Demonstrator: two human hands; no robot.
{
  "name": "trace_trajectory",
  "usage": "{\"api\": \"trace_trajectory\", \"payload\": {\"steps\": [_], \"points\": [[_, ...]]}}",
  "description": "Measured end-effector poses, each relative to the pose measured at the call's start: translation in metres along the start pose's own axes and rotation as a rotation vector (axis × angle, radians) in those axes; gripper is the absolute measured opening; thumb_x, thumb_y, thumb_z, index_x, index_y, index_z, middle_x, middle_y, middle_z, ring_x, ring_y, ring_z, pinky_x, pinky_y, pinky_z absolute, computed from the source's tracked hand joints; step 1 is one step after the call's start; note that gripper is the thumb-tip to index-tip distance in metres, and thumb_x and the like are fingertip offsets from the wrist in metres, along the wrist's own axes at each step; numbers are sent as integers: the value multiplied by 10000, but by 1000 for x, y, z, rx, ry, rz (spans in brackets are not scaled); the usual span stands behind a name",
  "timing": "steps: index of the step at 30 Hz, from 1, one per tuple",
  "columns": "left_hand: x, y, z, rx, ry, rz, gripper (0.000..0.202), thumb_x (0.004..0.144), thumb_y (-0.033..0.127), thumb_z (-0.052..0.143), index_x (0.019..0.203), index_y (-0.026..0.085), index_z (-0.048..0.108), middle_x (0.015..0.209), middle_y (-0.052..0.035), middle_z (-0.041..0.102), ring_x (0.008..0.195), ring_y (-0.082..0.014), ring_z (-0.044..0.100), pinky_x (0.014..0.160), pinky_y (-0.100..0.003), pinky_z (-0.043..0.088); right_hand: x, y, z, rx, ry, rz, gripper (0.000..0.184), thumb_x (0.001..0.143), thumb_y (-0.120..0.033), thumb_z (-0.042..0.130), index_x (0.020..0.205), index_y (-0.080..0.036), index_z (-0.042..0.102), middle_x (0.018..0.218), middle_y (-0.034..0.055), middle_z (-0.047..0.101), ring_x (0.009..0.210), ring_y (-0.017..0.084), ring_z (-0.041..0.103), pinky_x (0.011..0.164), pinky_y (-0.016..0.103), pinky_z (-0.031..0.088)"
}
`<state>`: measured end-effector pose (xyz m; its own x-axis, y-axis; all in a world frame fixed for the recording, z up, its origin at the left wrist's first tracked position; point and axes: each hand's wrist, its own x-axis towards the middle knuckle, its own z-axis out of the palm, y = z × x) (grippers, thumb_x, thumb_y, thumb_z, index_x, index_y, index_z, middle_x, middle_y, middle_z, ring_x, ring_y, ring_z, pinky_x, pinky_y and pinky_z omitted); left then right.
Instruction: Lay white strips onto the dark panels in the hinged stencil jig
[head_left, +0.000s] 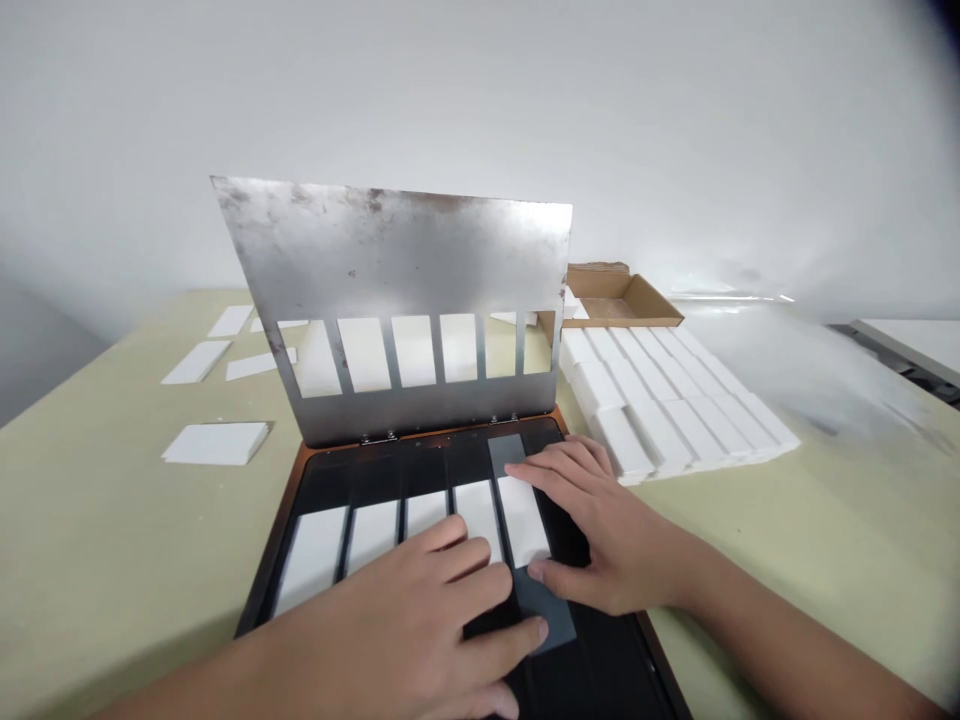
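Note:
My left hand (450, 630) reaches over the lower middle of a black tray (600, 670). Its fingers are bent and apart, with the index fingertip against the near end of a dark grey strip (551, 605). My right hand (607, 530) spans a white card (526, 520) lying on that strip, index finger at the far edge and thumb at the near edge. Several white cards, such as the leftmost card (311, 555), lie in a row in the tray, partly hidden by my left hand. A hinged metal frame (420, 245) with rectangular windows stands raised behind them.
White card stacks (675, 400) stand in rows to the right, before an open cardboard box (622, 295). A short card stack (215, 443) and loose cards (196, 362) lie on the left of the pale green table (97, 500). Clear plastic film (817, 370) lies at the right.

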<state>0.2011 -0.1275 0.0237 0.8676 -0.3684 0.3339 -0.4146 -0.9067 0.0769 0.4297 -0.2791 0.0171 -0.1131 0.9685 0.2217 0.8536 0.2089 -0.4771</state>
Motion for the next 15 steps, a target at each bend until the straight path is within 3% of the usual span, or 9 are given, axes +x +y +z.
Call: {"api": "trace_trajectory", "payload": {"steps": [15], "points": [[-1, -1, 2, -8, -10, -12, 377, 1059, 538, 613, 1296, 255, 691, 969, -16, 637, 826, -206, 566, 924, -395, 372, 0, 1, 0, -13, -21, 23, 729, 885, -393, 758, 1529, -237, 453, 1433, 91, 583, 1325, 295, 475, 1233, 532, 219]]}}
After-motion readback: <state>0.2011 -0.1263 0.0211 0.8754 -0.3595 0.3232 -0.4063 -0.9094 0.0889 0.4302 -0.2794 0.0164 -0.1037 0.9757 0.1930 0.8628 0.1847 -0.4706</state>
